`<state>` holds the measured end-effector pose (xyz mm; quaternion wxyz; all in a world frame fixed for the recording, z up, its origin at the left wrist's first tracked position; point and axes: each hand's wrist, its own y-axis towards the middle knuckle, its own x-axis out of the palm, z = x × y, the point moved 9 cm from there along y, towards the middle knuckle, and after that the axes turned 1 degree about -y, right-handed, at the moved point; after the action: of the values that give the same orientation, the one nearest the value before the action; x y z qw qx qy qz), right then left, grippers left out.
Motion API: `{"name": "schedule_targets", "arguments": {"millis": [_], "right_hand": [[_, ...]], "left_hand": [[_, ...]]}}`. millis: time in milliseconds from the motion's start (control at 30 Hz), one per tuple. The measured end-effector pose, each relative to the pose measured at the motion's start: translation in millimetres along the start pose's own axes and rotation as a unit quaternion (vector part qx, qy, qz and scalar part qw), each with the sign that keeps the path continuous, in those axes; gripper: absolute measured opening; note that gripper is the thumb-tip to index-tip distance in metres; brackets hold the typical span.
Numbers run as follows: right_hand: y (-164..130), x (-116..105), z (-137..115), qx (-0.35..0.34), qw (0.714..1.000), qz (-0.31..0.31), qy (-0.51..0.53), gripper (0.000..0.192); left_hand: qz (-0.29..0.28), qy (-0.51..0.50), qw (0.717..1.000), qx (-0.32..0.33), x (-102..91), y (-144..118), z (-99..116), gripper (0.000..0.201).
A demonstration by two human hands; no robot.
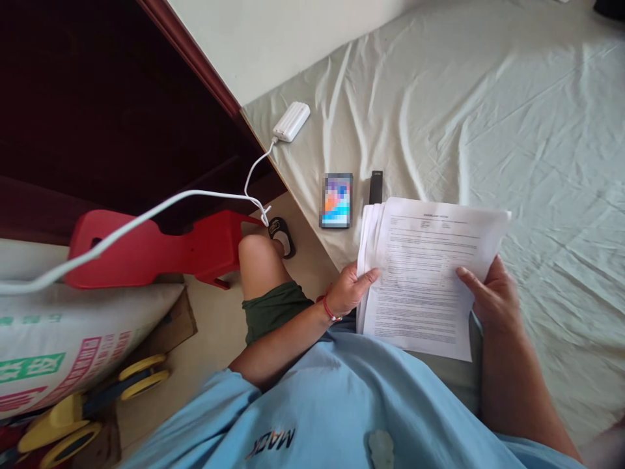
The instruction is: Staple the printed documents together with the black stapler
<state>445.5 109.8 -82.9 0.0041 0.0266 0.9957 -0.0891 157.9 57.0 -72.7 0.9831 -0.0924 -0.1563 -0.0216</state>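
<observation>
- I see the papers (424,273), a sheaf of printed sheets, held at centre right of the frame over my lap and the bed (537,130) edge.
- My left hand (349,286) is clamped on their left edge, thumb on top.
- My right hand (493,296) grips the right edge, thumb on the page.
- Just above the papers, a phone (336,200) and a dark remote (375,187) lie on the bed.
- At upper centre, a white power bank (291,121) lies there with its cable (170,202).

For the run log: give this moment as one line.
left hand: grips paper stack | right hand: grips same stack | phone, power bank on bed sheet
</observation>
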Motion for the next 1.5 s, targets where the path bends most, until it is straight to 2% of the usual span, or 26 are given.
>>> {"name": "schedule_targets", "arguments": {"millis": [133,267,333,367,400,433,500,567,600,667,833,1000,1100,1233,1300,1367,1500], "right_hand": [[-1,-1,-4,0.019,0.998,0.017,0.065,0.061],[-8,7,13,0.116,0.99,-0.033,0.066,0.054],[-12,7,16,0.13,0.989,-0.027,0.06,0.048],[-12,5,15,0.124,0.99,-0.014,0.059,0.046],[-12,4,14,0.116,0.991,0.001,0.06,0.046],[-11,3,13,0.111,0.992,0.013,0.062,0.046],[-9,1,13,0.109,0.991,0.03,0.065,0.048],[-8,0,13,0.105,0.991,0.041,0.066,0.049],[-7,0,13,0.103,0.992,0.044,0.065,0.05],[-6,-1,13,0.101,0.992,0.044,0.062,0.051],[-8,-1,16,0.101,0.992,0.041,0.059,0.047],[-7,-2,18,0.099,0.993,0.034,0.056,0.04],[-6,-1,17,0.085,0.995,0.023,0.038,0.039],[-6,-1,15,0.08,0.996,0.023,0.025,0.043],[-7,-2,15,0.086,0.995,0.035,0.028,0.045],[-8,-3,16,0.093,0.994,0.043,0.031,0.048],[-8,-3,17,0.103,0.993,0.041,0.032,0.048]], "left_hand": [[-0.013,0.006,1.0,0.018,3.7,0,9,0.049],[-0.042,0.066,0.997,0.028,5.0,1,16,0.052],[-0.014,0.144,0.988,0.057,-7.3,4,25,0.055],[0.026,0.199,0.976,0.083,-19.7,7,32,0.055],[0.084,0.263,0.954,0.115,-35.5,9,42,0.054],[0.156,0.332,0.919,0.145,-53.3,11,53,0.052],[0.258,0.463,0.825,0.198,-79.4,15,75,0.053],[0.314,0.536,0.754,0.214,-98.6,25,88,0.053],[0.328,0.563,0.732,0.2,-106.7,33,90,0.051],[0.334,0.599,0.71,0.161,-117.2,48,92,0.047],[0.311,0.639,0.7,0.066,-123.2,72,86,0.046],[0.295,0.642,0.704,0.074,-116.7,73,84,0.043],[0.251,0.647,0.711,0.109,-97.2,69,87,0.04],[0.137,0.645,0.729,0.181,-54.3,59,86,0.038],[0.116,0.635,0.736,0.206,-45.1,54,85,0.04],[0.137,0.625,0.741,0.205,-52.8,52,83,0.042],[0.243,0.598,0.745,0.17,-100.3,53,79,0.047]]}}
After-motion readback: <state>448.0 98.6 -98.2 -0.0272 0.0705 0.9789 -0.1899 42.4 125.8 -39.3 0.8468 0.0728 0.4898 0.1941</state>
